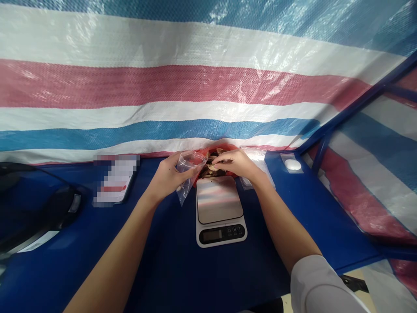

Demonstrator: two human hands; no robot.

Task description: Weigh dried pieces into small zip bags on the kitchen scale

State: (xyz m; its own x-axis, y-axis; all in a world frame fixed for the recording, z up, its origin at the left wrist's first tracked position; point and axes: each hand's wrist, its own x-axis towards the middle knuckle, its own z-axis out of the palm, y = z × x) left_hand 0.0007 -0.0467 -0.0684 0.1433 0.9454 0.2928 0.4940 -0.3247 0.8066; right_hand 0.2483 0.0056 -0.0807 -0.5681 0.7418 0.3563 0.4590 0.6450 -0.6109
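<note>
My left hand [168, 175] is closed on a small clear plastic bag [185, 189], which hangs with its mouth toward the right. Behind the scale, a red plastic bag [228, 148] lies opened around a heap of dried brown-and-pale slices [207, 172]. Fingers of my right hand [240, 162] pinch a pale dried slice [212, 167] over that heap. Just in front is a white kitchen scale [220, 202] with a shiny metal plate; nothing lies on the plate, and no digits can be read on its dark display [212, 235].
Clear plastic bags [260, 163] lie right of the red bag, partly behind my right arm. Farther right is a white rounded object [292, 164] in clear wrap. A phone-like slab [119, 180], partly pixelated, and a black strapped item [61, 204] lie left. Striped sheeting [182, 87] borders the blue table.
</note>
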